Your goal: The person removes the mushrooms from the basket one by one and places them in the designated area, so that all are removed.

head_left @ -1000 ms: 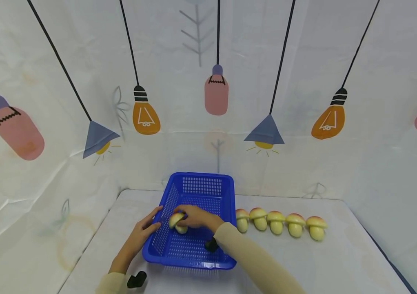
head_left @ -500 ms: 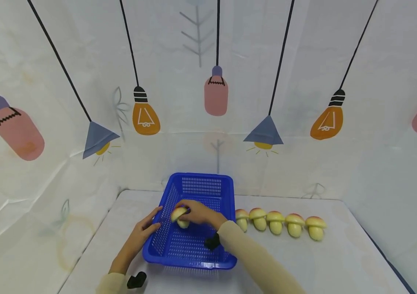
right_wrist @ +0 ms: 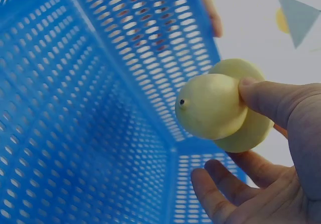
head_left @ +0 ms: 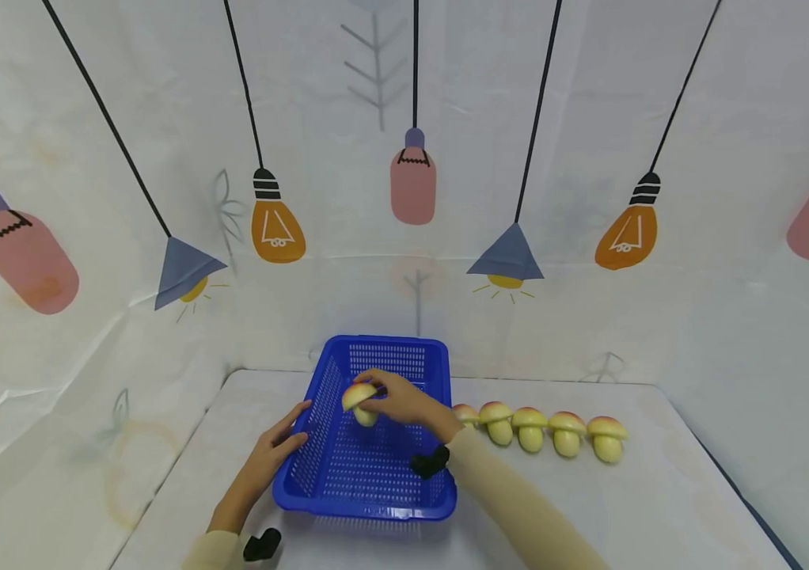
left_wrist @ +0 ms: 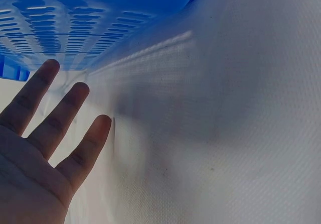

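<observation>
My right hand (head_left: 400,398) pinches a toy mushroom (head_left: 360,402), yellow with a reddish cap, above the blue plastic basket (head_left: 369,511). In the right wrist view the thumb presses the mushroom's (right_wrist: 213,106) pale rounded stem, which has a small dark spot at its end. Elsewhere in that view, the basket's slotted walls and floor show with nothing lying on the part seen. My left hand (head_left: 269,451) rests at the basket's left rim with its fingers spread. The left wrist view shows straight fingers (left_wrist: 59,116) beside the basket's outer wall (left_wrist: 80,28).
To the right of the basket, several similar mushrooms (head_left: 529,430) lie in a row on the white table (head_left: 590,514), the nearest partly hidden by the right wrist. Behind the table hangs a white sheet (head_left: 347,293) printed with lamps.
My right hand has lifted the mushroom from low in the basket, up and slightly to the right. The left hand stays at the rim. The head view has shifted slightly.
</observation>
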